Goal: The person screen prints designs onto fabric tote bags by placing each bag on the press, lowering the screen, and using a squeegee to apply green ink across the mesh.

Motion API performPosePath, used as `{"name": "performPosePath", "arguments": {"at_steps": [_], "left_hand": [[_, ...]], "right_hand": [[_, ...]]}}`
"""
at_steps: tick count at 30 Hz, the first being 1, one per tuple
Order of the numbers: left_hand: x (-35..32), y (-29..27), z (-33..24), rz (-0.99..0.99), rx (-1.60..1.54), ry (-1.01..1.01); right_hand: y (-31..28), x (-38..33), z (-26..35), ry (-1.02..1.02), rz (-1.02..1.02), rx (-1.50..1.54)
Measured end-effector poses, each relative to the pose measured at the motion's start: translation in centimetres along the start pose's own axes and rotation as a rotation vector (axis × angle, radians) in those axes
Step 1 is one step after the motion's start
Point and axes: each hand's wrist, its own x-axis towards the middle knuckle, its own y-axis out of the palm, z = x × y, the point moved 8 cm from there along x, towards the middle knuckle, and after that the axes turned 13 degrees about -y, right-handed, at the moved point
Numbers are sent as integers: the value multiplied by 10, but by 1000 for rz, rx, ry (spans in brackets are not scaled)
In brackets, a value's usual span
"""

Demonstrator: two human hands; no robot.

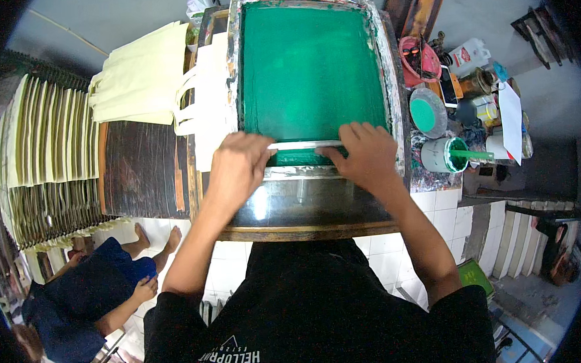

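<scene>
one green printing screen (310, 67), one squeegee (305, 144), two hands, one paint tub (443, 155)

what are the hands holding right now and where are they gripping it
Both hands grip a squeegee by its pale handle bar: left hand at its left end, right hand at its right end, over the green screen.

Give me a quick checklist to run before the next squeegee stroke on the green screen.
1. Left hand on squeegee: ok.
2. Right hand on squeegee: ok.
3. Squeegee level across the near edge of the screen frame: ok.
4. Green ink on the mesh: ok.
5. Cream bag lying under the frame: cannot tell how it is aligned.
6. Ink tub clear of the frame: ok.
</scene>
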Motion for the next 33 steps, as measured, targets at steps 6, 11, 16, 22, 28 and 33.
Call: {"name": "performPosePath", "arguments": {"at_steps": [6,11,16,22,28,33], "left_hand": [[-53,19,44,-275,98,17],[-56,-39,18,-583,59,129],[11,-61,69,-489,-1076,-83],[63,-18,124,-205,310,-444],[75,-26,149,2,179,-560],[50,-85,200,-125,189,-806]], "right_hand": [[-7,-34,15,-93,-188,25],[-81,-24,8,-131,-446,-48],[-186,49,-7,-173,-619,-228],[-249,124,-31,46,-504,-200],[-288,180,-56,48,-502,-200],[-306,196,-86,25,-512,-273]]}}
